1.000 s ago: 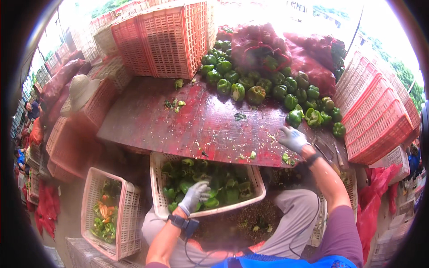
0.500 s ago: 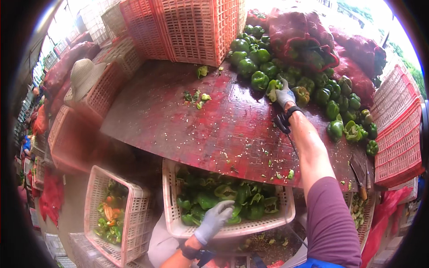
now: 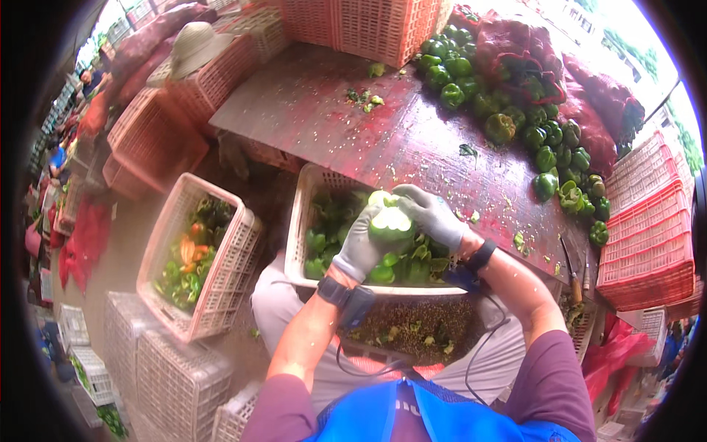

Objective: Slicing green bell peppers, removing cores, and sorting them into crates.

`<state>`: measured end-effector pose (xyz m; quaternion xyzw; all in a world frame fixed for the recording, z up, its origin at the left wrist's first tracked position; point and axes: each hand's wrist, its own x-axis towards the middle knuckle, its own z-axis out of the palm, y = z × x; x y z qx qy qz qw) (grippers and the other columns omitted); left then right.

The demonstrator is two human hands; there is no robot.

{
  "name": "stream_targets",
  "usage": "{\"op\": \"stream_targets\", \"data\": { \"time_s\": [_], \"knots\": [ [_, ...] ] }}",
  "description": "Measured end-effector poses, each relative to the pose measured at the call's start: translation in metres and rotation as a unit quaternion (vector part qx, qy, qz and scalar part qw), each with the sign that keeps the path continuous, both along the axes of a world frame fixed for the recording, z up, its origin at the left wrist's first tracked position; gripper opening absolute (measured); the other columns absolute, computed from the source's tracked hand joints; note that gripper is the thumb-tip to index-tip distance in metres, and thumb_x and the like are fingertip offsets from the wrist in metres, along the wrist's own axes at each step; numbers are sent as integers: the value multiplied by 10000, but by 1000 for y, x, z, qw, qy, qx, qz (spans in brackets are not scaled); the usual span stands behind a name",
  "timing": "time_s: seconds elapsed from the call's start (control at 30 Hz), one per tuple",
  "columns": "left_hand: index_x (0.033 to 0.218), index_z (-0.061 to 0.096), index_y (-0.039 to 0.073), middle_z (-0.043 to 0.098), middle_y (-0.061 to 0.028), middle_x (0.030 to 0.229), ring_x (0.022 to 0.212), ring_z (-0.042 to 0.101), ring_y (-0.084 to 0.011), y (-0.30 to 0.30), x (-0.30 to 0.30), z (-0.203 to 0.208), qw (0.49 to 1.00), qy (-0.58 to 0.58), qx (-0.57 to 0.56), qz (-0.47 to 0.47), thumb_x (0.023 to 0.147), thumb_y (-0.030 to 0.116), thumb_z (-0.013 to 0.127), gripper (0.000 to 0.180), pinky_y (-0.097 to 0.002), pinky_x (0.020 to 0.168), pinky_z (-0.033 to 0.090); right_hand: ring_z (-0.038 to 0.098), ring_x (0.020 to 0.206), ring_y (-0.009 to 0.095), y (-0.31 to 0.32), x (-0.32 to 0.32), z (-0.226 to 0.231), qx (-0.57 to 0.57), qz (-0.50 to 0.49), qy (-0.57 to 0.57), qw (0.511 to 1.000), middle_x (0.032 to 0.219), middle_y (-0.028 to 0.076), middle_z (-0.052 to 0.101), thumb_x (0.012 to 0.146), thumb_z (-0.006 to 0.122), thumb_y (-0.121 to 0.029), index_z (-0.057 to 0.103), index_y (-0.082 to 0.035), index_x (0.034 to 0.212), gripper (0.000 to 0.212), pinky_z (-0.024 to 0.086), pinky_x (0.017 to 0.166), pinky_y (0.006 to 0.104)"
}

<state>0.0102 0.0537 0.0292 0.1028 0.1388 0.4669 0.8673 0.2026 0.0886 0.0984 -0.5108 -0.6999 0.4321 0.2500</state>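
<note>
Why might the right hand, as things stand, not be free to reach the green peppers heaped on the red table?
Probably not free: the right hand and left hand both grip a cut pepper over the crate, away from the heap.

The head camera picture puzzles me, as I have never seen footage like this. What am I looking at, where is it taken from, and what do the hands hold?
The picture comes from a wide fisheye camera worn on a person's head, looking down, so straight edges bend. There is no machine: the forearms entering from below are the wearer's own. The gloved left hand and right hand together hold a cut green pepper above a white crate of pepper pieces. Ahead lies a wet red table with a pile of whole green peppers. A second crate of mixed scraps stands to the left.
</note>
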Motion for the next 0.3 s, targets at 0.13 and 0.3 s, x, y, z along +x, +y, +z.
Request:
{"op": "stream_targets", "data": {
  "time_s": [0.13,0.3],
  "knots": [
    [1385,569,185,660,-32,1317,1197,648,-228,-38,3,30,990,133,-27,42,1038,428,512,427,-526,986,552,688,906,350,-49,-5,23,327,14,-165,930,1032,123,688,890,709,-279,631,-121,1296,443,554,811,470],
    [1319,599,170,675,-79,1266,1192,644,-216,-64,17,38,992,101,-19,69,1012,480,524,442,-487,965,583,668,1015,310,-89,-5,21,478,131,-342,798,1036,57,657,772,798,-317,549,-186,1397,685,534,867,469]
  ]
}}
